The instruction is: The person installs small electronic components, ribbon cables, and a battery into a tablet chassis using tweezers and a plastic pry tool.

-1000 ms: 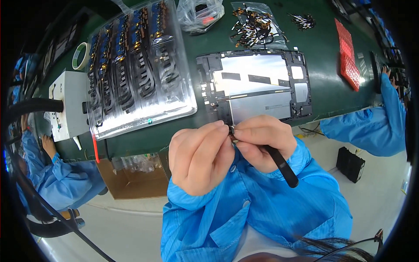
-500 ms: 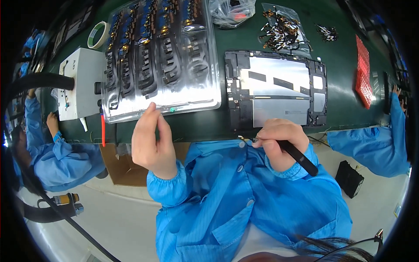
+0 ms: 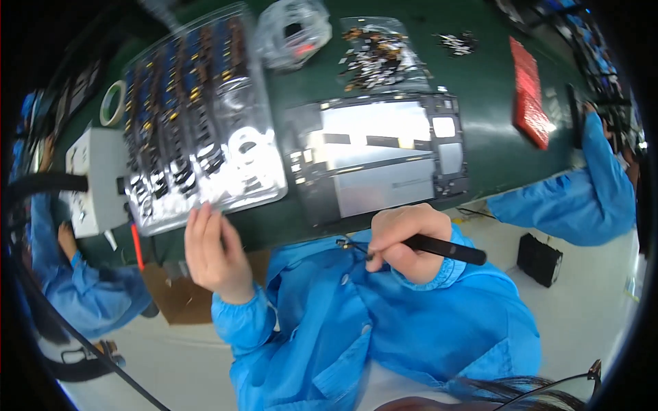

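Note:
My left hand [image 3: 214, 253] is at the near edge of a clear plastic tray [image 3: 236, 198], fingers stretched out and thumb apart, with nothing seen in it. The tray carries rows of dark flex cables with small gold and blue parts. My right hand [image 3: 411, 240] grips a black tool that looks like tweezers [image 3: 449, 249], its handle pointing right. Left of those fingers shows a tiny cable-like part with a gold spot [image 3: 345, 243]; whether the tips or the fingers hold it I cannot tell. Beyond my right hand lies an opened tablet body [image 3: 384, 188] with silver panels and a black frame.
Farther back are a clear bag [image 3: 293, 34], small parts on a plastic bag [image 3: 380, 58], and a little pile of parts [image 3: 458, 44]. Red bubble wrap [image 3: 529, 103] lies right. A white box [image 3: 103, 181] and tape roll [image 3: 113, 103] stand left. Co-workers' blue sleeves show at both sides.
The view has turned, so the tray and tablet body appear farther left and tilted. My left fingers have gone from a pinch to stretched out. The right hand still grips the black tool.

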Demonstrator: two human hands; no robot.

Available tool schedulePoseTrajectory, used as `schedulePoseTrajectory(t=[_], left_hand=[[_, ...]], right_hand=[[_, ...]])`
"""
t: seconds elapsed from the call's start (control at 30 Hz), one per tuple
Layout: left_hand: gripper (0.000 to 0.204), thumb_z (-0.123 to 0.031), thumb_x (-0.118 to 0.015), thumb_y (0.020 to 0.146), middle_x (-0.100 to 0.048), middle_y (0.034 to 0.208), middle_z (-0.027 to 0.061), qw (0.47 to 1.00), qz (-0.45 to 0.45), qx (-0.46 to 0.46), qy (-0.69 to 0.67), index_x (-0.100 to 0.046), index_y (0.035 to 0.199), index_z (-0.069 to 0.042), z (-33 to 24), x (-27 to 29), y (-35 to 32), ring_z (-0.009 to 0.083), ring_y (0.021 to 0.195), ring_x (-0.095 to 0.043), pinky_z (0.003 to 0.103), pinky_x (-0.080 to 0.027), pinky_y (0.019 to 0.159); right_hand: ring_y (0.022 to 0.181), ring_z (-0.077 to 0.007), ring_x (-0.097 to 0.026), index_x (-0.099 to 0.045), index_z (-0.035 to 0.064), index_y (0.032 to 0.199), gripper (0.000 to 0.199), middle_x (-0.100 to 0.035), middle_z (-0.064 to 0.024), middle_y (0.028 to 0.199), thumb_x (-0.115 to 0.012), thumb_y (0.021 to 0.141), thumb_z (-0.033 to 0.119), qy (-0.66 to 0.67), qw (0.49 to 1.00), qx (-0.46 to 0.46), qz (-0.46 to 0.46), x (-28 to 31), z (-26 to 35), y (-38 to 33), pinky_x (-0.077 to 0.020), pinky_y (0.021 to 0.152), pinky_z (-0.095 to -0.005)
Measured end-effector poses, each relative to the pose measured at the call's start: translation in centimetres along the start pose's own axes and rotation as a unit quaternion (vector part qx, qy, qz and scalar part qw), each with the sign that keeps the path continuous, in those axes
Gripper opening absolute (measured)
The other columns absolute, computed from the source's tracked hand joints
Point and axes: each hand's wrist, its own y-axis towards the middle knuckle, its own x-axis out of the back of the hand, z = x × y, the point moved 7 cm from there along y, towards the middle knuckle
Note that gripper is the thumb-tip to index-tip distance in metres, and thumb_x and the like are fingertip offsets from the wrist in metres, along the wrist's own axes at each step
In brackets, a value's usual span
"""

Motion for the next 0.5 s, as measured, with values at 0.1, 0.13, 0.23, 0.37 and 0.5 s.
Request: schedulePoseTrajectory(t=[0.1,0.13,0.23,0.37,0.5], left_hand=[[0.024,0.009,-0.056,0.074,-0.059,0.106,0.0171,0.998,0.035,-0.043,0.007,-0.059,0.098,0.003,0.5,-0.3,-1.4,0.0345,0.101,-0.056,0.039,-0.046,0.083],[0.028,0.007,-0.056,0.074,-0.057,0.110,0.0172,0.997,0.051,-0.058,0.030,-0.057,0.102,0.003,0.4,-0.5,-1.5,0.0354,0.103,-0.054,0.040,-0.045,0.085],[0.041,0.003,-0.055,0.076,-0.048,0.123,0.0179,0.991,0.094,-0.078,0.052,-0.048,0.116,0.003,0.5,-0.6,-2.3,0.0377,0.114,-0.045,0.043,-0.038,0.093],[0.046,0.003,-0.046,0.077,-0.041,0.128,0.0204,0.990,0.127,-0.057,0.015,-0.043,0.122,-0.001,-0.3,1.1,-1.5,0.0391,0.118,-0.040,0.051,-0.027,0.097],[0.031,0.002,-0.051,0.076,-0.056,0.108,0.0170,0.932,0.140,-0.103,-0.318,-0.054,0.106,-0.001,-6.2,1.8,2.5,0.0353,0.102,-0.054,0.046,-0.042,0.083]], right_hand=[[0.057,-0.0183,-0.059,-0.061,-0.0026,0.093,0.015,-0.065,-0.0125,0.073,-0.059,0.081,0.005,0.018,0.996,0.085,0.008,2.3,2.6,-0.7,-0.0444,0.049,-0.0259],[0.055,-0.0175,-0.058,-0.060,-0.0027,0.092,0.016,-0.064,-0.0129,0.070,-0.060,0.081,0.009,0.022,0.990,0.143,-0.004,3.7,3.8,-1.0,-0.0422,0.047,-0.0263],[0.046,-0.0138,-0.052,-0.057,-0.0005,0.084,0.008,-0.059,-0.0090,0.061,-0.056,0.082,0.007,-0.180,0.929,0.282,-0.157,8.0,8.2,-1.9,-0.0394,0.046,-0.0239],[0.060,-0.0072,-0.051,-0.063,0.0001,0.089,0.010,-0.060,-0.0051,0.079,-0.056,0.082,0.003,-0.446,0.839,0.143,-0.276,12.7,9.9,-0.5,-0.0371,0.051,-0.0180],[0.062,-0.0210,-0.057,-0.064,0.0035,0.086,0.011,-0.059,-0.0101,0.071,-0.063,0.075,0.003,-0.634,0.756,0.122,-0.111,12.4,6.5,5.1,-0.0455,0.054,-0.0275]])
